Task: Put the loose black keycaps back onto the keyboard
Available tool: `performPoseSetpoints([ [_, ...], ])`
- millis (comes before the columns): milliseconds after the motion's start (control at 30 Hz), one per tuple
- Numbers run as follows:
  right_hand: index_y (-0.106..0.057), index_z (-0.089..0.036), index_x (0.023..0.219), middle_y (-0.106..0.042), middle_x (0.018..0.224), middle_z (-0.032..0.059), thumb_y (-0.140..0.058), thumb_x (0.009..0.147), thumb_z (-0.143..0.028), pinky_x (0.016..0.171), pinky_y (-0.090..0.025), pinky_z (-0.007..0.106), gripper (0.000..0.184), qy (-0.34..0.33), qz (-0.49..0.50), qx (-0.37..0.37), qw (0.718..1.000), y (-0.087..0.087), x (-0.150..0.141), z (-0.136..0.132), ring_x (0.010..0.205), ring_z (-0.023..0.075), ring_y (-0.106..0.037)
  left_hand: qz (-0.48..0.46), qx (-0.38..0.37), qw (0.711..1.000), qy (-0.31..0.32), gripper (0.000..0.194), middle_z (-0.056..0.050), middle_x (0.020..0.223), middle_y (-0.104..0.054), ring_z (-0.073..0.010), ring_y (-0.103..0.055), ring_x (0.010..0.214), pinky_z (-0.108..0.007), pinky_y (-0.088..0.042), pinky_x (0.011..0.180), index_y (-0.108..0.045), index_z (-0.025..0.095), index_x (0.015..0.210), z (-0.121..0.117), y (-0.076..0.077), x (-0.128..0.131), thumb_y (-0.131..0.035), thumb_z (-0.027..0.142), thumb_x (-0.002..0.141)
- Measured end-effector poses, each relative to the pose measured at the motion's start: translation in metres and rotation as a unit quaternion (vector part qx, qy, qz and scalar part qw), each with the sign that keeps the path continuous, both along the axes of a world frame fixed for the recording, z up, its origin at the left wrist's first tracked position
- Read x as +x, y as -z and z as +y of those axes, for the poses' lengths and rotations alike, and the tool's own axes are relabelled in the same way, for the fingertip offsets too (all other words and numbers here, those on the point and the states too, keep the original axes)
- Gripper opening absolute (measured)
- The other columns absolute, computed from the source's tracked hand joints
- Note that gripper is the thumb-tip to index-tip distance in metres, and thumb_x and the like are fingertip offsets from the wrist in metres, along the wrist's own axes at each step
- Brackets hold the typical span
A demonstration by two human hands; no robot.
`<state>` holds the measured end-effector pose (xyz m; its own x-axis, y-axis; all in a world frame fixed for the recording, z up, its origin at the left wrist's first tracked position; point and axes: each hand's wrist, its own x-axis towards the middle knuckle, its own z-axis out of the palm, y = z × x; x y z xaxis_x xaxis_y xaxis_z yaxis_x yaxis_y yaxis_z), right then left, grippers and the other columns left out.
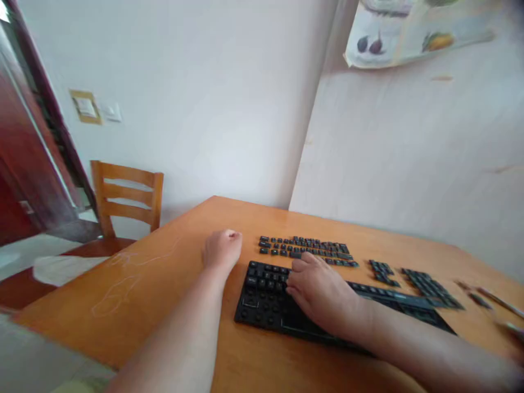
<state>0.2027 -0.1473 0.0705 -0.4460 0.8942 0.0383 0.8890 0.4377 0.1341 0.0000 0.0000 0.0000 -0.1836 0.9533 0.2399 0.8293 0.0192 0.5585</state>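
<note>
A black keyboard base lies on the orange wooden table, with several keys in place at its left end. My right hand rests on the base, fingers curled down at the keys; whether they pinch a keycap is hidden. Beyond it, rows of loose black keycaps are laid out on the table, with further groups of keycaps to the right. My left hand rests on the table left of the keyboard, curled in a loose fist with nothing seen in it.
A wooden chair stands at the table's far left corner. White walls meet just behind the table. Thin tools lie blurred at the right edge. A dark red door is at the far left. A fruit poster hangs up right.
</note>
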Motion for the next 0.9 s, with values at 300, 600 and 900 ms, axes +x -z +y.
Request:
performPoseSetpoints([
  [300, -0.07, -0.018, 0.079, -0.065, 0.089, 0.0081, -0.05, 0.094, -0.027, 0.085, -0.042, 0.038, 0.027, -0.005, -0.006, 0.017, 1.0, 0.002, 0.0, 0.001, 0.093, 0.0238, -0.052, 0.005, 0.003, 1.0, -0.003, 0.034, -0.006, 0.109, -0.074, -0.0272, -0.066, 0.097, -0.032, -0.045, 0.071, -0.076, 0.033, 0.101, 0.002, 0.003, -0.003, -0.049, 0.049, 0.086],
  [600, -0.07, -0.019, 0.08, -0.064, 0.088, 0.0088, -0.05, 0.094, -0.025, 0.084, -0.041, 0.04, 0.025, -0.02, -0.021, 0.029, 0.999, 0.005, -0.002, -0.002, 0.092, 0.0256, -0.051, 0.002, -0.004, 1.0, -0.002, 0.035, -0.007, 0.112, -0.073, -0.0278, -0.064, 0.1, -0.033, -0.044, 0.073, -0.076, 0.032, 0.102, -0.001, -0.001, -0.002, -0.049, 0.048, 0.086],
  [900, -0.071, -0.022, 0.084, -0.062, 0.089, 0.0055, -0.058, 0.092, -0.028, 0.083, -0.042, 0.034, 0.016, 0.009, 0.091, 0.028, 0.995, 0.013, 0.015, -0.001, 0.093, 0.0218, -0.051, 0.0, 0.002, 1.0, -0.006, 0.036, -0.007, 0.11, -0.073, -0.0278, -0.064, 0.099, -0.034, -0.044, 0.074, -0.076, 0.033, 0.101, 0.001, 0.003, -0.002, -0.049, 0.049, 0.085],
])
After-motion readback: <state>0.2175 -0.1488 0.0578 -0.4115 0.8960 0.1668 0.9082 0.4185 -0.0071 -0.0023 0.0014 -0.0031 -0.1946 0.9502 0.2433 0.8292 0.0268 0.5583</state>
